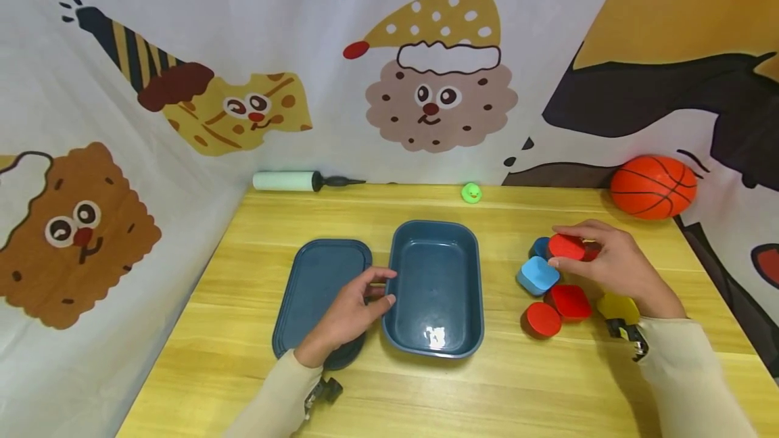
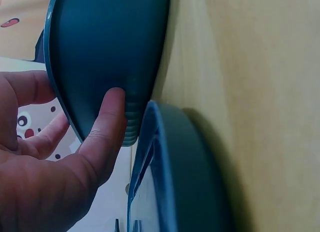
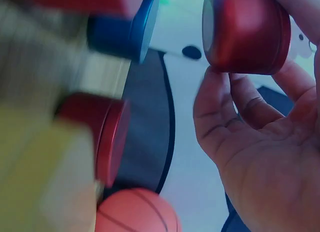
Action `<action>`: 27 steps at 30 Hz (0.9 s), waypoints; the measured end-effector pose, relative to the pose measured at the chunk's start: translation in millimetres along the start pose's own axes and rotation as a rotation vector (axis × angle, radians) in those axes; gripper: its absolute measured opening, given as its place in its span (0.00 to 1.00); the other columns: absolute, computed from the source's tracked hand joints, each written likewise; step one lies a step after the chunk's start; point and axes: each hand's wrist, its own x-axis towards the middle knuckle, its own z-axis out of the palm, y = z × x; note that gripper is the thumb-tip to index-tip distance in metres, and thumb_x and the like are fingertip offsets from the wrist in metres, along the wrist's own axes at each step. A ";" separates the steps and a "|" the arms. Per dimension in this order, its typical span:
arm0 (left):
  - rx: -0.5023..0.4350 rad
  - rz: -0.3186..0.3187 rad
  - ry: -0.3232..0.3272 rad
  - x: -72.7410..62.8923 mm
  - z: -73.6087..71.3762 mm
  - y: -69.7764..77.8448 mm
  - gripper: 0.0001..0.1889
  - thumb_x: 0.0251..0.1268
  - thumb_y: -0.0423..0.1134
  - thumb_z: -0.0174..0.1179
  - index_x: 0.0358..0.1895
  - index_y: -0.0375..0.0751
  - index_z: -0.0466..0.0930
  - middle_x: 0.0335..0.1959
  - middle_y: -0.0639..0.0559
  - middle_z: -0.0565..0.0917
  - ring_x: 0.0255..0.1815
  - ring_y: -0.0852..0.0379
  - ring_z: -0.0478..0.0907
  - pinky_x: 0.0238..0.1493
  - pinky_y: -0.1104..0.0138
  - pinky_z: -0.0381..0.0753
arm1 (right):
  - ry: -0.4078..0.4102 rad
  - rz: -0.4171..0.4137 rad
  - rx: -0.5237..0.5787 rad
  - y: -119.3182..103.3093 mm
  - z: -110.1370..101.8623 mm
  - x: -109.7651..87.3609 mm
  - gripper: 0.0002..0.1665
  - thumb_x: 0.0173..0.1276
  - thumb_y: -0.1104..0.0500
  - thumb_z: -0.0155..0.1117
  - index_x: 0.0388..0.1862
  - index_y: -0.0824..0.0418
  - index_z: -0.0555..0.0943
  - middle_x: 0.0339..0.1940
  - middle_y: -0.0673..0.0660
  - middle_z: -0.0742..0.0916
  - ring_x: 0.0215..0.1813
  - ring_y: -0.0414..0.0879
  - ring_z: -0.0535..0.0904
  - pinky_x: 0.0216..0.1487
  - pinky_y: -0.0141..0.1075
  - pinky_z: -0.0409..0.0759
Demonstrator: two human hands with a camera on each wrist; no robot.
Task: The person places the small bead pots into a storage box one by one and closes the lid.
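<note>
A deep blue rectangular container (image 1: 432,296) stands open-topped near the table's middle. At its left rim, my left hand (image 1: 353,313) pinches the wall, thumb (image 2: 111,111) against the outside and fingers over the edge. My right hand (image 1: 617,269) grips a small round red tin (image 1: 566,247) between thumb and fingers, raised above the others. Around it are a light blue square tin (image 1: 538,276), a darker blue one (image 1: 538,247) partly covered, a red square tin (image 1: 571,303), another round red tin (image 1: 541,320) and a yellow tin (image 1: 617,304) under the wrist.
Left of the container lies a flat blue lid (image 1: 322,282), partly beneath my left hand and forearm. A pale green hand pump (image 1: 286,181) and a green toy duck (image 1: 471,192) are along the back edge. A small orange-red basketball (image 1: 654,187) sits at the back right corner.
</note>
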 end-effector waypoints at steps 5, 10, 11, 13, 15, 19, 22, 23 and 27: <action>-0.002 -0.006 0.000 -0.5 0.2 -0.3 0.21 0.76 0.42 0.65 0.69 0.54 0.78 0.71 0.46 0.79 0.66 0.44 0.81 0.57 0.53 0.83 | -0.008 -0.005 0.079 -13.9 13.3 8.5 0.34 0.52 0.52 0.90 0.59 0.50 0.89 0.54 0.51 0.87 0.46 0.32 0.76 0.39 0.21 0.80; -0.008 -0.007 0.002 -0.1 -0.1 1.2 0.21 0.76 0.42 0.65 0.69 0.52 0.78 0.70 0.46 0.79 0.65 0.44 0.81 0.57 0.52 0.83 | -0.039 0.019 0.153 -29.4 26.2 16.0 0.33 0.55 0.52 0.88 0.61 0.47 0.87 0.58 0.50 0.87 0.49 0.35 0.78 0.44 0.20 0.80; -0.012 -0.007 0.003 0.1 0.0 1.3 0.21 0.76 0.41 0.65 0.69 0.52 0.78 0.70 0.46 0.79 0.65 0.44 0.81 0.58 0.52 0.83 | -0.049 0.018 0.164 -33.1 29.1 17.6 0.33 0.56 0.52 0.88 0.62 0.48 0.87 0.59 0.51 0.87 0.49 0.35 0.79 0.45 0.21 0.81; -0.015 -0.007 0.009 0.5 0.1 1.4 0.21 0.76 0.41 0.65 0.69 0.52 0.78 0.70 0.46 0.79 0.65 0.44 0.81 0.60 0.51 0.83 | -0.068 0.013 0.179 -40.2 35.2 21.1 0.33 0.58 0.51 0.86 0.63 0.50 0.85 0.60 0.53 0.87 0.50 0.35 0.79 0.46 0.22 0.81; -0.018 -0.005 0.016 0.9 0.4 1.2 0.21 0.76 0.41 0.65 0.69 0.52 0.78 0.70 0.46 0.79 0.65 0.44 0.81 0.60 0.49 0.83 | -0.084 -0.001 0.187 -46.6 41.6 24.5 0.33 0.60 0.51 0.86 0.64 0.52 0.85 0.60 0.54 0.87 0.50 0.36 0.79 0.46 0.24 0.81; -0.018 -0.001 0.018 1.7 1.1 1.2 0.21 0.76 0.41 0.65 0.69 0.52 0.78 0.70 0.46 0.79 0.66 0.43 0.81 0.62 0.48 0.83 | -0.121 -0.019 0.225 -56.5 53.9 29.4 0.32 0.61 0.50 0.84 0.64 0.53 0.84 0.57 0.53 0.88 0.50 0.38 0.80 0.46 0.29 0.84; -0.023 -0.001 0.015 3.1 2.1 1.7 0.22 0.77 0.41 0.64 0.70 0.52 0.77 0.72 0.46 0.78 0.67 0.42 0.81 0.61 0.49 0.83 | -0.157 -0.034 0.254 -63.5 62.0 32.0 0.32 0.62 0.49 0.84 0.64 0.53 0.84 0.56 0.51 0.88 0.52 0.42 0.80 0.47 0.31 0.86; -0.030 0.000 0.012 3.6 2.3 1.9 0.22 0.77 0.41 0.64 0.71 0.52 0.77 0.72 0.46 0.78 0.67 0.42 0.81 0.60 0.50 0.84 | -0.172 -0.045 0.258 -66.5 64.6 32.7 0.33 0.62 0.49 0.84 0.64 0.54 0.84 0.56 0.50 0.87 0.53 0.43 0.80 0.47 0.31 0.87; -0.082 -0.020 0.008 5.0 3.4 2.7 0.23 0.79 0.39 0.61 0.74 0.52 0.75 0.73 0.44 0.77 0.65 0.43 0.82 0.51 0.56 0.87 | -0.222 -0.099 0.239 -81.4 73.7 33.9 0.35 0.62 0.47 0.83 0.66 0.55 0.83 0.56 0.50 0.88 0.54 0.46 0.81 0.48 0.36 0.88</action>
